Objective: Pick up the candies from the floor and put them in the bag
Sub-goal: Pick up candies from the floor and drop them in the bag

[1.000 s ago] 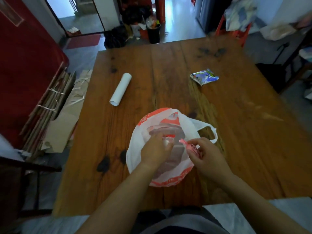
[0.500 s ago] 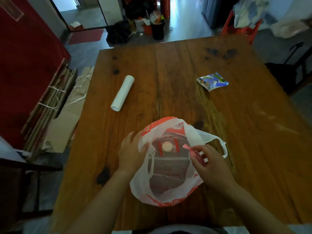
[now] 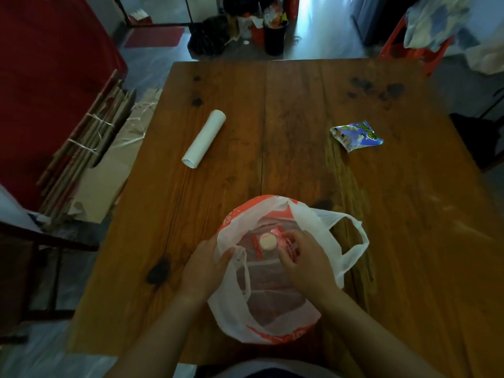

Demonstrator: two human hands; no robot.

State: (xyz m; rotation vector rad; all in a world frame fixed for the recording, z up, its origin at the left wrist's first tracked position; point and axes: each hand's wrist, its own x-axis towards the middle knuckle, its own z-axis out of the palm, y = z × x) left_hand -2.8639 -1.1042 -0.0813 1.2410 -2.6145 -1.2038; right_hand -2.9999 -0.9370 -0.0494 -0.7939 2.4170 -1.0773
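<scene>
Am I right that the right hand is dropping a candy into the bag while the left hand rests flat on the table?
Not quite: in the head view the left hand grips the bag rim, holding it open. The right hand does hold a candy inside.

left hand [image 3: 203,264] gripping bag [image 3: 305,225] rim, right hand [image 3: 304,259] pinching red-wrapped candy [image 3: 289,244] inside

The right hand [image 3: 305,257], with its pink-wrapped candy [image 3: 289,246], has been moved from the bag's [image 3: 313,222] rim into its mouth.
</scene>
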